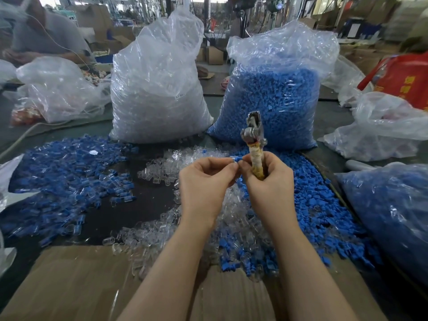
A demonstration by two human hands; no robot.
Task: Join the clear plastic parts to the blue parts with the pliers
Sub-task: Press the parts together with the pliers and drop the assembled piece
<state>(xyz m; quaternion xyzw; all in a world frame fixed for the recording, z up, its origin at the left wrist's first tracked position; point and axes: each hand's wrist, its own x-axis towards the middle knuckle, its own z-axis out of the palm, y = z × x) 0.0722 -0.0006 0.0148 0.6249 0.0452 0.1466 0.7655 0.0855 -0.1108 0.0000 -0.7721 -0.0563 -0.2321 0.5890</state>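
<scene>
Head view: nearest, a flat cardboard sheet point(76, 286) is laid on the table edge. Above it, a small blue part point(236, 159) is pinched by the fingertips of the left hand point(203, 181) and touched by the right thumb. The pliers point(253, 144) are gripped in the right hand point(268, 181) by the tape-wrapped handle, head upward. Under the hands, loose clear parts point(162, 170) and loose blue parts point(324, 212) are spread — a pile of joined pieces point(62, 177) is seen at the left. Further back, a bag of clear parts point(157, 89) and a bag of blue parts point(273, 100) are stood side by side.
</scene>
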